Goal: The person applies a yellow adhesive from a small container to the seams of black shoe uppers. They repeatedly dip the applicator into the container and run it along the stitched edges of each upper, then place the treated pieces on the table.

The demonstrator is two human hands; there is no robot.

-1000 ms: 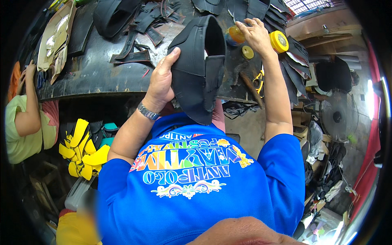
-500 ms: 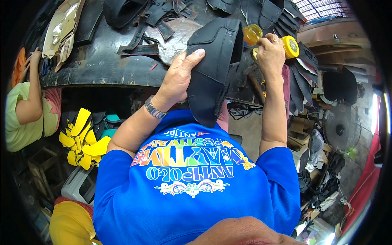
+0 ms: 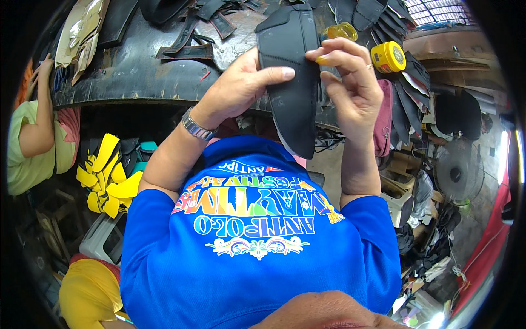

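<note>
My left hand [image 3: 246, 82] grips a black stitched shoe upper [image 3: 287, 90], thumb pressed flat on its face and the other fingers behind it. The upper hangs lengthwise in front of my chest, its pointed end downward. At the upper's right edge, my right hand [image 3: 353, 82] pinches a small yellow piece [image 3: 323, 59] between its fingertips; its exact kind cannot be made out. Just beyond that hand, a clear jar with amber contents [image 3: 341, 32] lies on the dark table, and a yellow tub [image 3: 388, 57] stands to its right.
Black cut pieces [image 3: 192, 52] are strewn over the dark table [image 3: 137, 88]. Stacked black uppers [image 3: 408, 104] line its right side. Yellow cut pieces [image 3: 109, 181] are heaped at lower left. Another person's arm [image 3: 46, 115] rests at the far left. A fan [image 3: 459, 170] stands at right.
My right hand has come from beside the jar to the upper's right edge, with the yellow piece at its fingertips. The upper has turned more face-on and shifted slightly away from me.
</note>
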